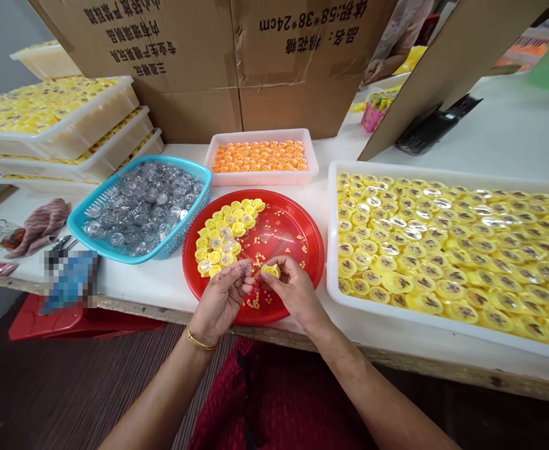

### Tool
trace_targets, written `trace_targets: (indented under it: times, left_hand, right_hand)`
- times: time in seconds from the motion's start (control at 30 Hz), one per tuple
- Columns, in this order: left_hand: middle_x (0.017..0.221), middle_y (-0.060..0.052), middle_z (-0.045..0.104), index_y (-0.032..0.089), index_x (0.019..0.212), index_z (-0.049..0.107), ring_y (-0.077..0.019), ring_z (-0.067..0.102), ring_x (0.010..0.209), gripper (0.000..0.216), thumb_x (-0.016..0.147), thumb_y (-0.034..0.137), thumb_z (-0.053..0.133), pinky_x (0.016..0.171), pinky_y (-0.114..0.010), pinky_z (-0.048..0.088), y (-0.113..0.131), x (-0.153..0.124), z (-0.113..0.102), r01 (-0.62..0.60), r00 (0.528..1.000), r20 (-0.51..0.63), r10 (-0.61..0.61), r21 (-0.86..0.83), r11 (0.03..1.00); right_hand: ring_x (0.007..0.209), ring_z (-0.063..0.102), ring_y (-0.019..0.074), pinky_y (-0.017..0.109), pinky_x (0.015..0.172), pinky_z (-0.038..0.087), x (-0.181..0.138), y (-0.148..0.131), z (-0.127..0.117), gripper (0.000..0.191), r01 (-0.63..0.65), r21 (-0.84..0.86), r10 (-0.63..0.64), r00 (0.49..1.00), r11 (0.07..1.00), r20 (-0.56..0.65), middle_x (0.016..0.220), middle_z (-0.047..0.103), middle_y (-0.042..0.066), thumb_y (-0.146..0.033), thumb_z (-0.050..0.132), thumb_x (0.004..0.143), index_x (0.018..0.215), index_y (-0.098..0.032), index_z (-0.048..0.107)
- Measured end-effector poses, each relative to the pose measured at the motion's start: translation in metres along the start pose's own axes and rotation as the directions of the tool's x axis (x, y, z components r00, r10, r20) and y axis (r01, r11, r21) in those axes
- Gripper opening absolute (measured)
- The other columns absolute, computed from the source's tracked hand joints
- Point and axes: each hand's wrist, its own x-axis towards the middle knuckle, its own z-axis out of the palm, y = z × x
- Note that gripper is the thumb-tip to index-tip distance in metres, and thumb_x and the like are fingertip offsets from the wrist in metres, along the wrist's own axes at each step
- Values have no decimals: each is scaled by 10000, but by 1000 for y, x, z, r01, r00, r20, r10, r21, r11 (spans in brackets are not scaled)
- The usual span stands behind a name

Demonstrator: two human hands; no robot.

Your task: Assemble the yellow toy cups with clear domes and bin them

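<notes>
While the left hand [222, 295] pinches a small see-through piece [245, 268] (partly hidden by the fingertips), the right hand [297, 290] grips a yellow cup [271, 270] just beside it, both over the near part of the red tray [297, 210]. More yellow cups [218, 240] cluster on the tray's left side. On the table [466, 147], a blue basket [175, 242] stands left and a white tub [333, 231] right.
</notes>
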Motion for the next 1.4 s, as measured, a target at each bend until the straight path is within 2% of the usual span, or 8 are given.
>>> trace_targets:
  times: [0.17, 0.4, 0.53, 0.7, 0.93, 1.07, 1.2, 1.4]
  left_hand:
    - [697, -58, 664, 27, 930, 658, -73, 642, 561, 228, 906, 14, 432, 530, -121, 555, 0, 1, 10, 55, 991, -116, -64, -75, 996]
    - [687, -40, 634, 36, 981, 638, -46, 614, 541, 230, 929, 39, 414, 498, -87, 526, 1, 3, 12, 122, 978, -149, -146, -160, 980]
    - [716, -54, 671, 47, 876, 666, -64, 631, 554, 177, 884, 35, 489, 487, -109, 522, -4, 5, 16, 14, 990, -140, -26, -82, 997]
    - [719, -41, 686, 71, 782, 675, -98, 650, 595, 102, 733, 148, 722, 505, -146, 526, -24, 9, 21, -102, 986, -127, 106, 37, 994]
    - [692, -5, 657, 97, 795, 653, -58, 595, 573, 191, 680, 193, 772, 517, -133, 477, -34, 8, 16, -72, 989, -127, 78, 52, 996]
    - [699, 1, 649, 132, 793, 628, -70, 577, 579, 207, 706, 267, 758, 527, -159, 451, -27, 6, 22, -146, 985, -70, 159, 162, 976]
    - [693, -9, 645, 160, 721, 614, -93, 547, 586, 151, 745, 264, 721, 561, -195, 424, -21, 5, 31, -371, 922, 100, 374, 508, 777]
    - [914, -37, 697, 194, 617, 623, -124, 557, 705, 180, 664, 33, 689, 668, -218, 400, -15, 0, 28, -484, 858, 329, 395, 776, 404]
  right_hand:
    - [728, 559, 157, 259, 655, 484, 0, 0, 1, 397, -44, 48, 43, 999, 998, 27, 836, 580, -4, -411, 756, 727, 976, -209, 522]
    - [898, 599, 212, 351, 771, 557, -1, -6, 0, 344, -88, 119, 85, 996, 989, 27, 986, 587, 52, -460, 616, 832, 1046, -202, 542]
    - [903, 594, 212, 361, 776, 558, -1, -1, -3, 328, -86, 125, 88, 996, 988, -9, 982, 595, 44, -465, 536, 882, 1095, -219, 576]
    - [882, 587, 209, 366, 804, 538, 0, 9, -7, 338, -50, 71, 54, 996, 996, -66, 952, 610, 37, -465, 513, 896, 1114, -222, 601]
    - [957, 587, 209, 345, 823, 543, -1, 3, -4, 335, -57, 195, 75, 994, 979, -86, 1066, 600, 48, -460, 555, 872, 1096, -213, 584]
    - [962, 589, 215, 356, 863, 530, -2, -3, -3, 299, -61, 112, 74, 991, 992, -115, 1030, 621, 47, -445, 570, 870, 1056, -213, 602]
    - [933, 605, 215, 357, 848, 539, -2, -7, -3, 305, -79, 199, 98, 991, 977, -91, 996, 623, 47, -456, 605, 853, 1031, -208, 592]
    - [916, 617, 200, 337, 834, 547, -2, -10, -3, 315, -111, 249, 137, 987, 962, -89, 995, 610, 34, -449, 631, 825, 1018, -204, 590]
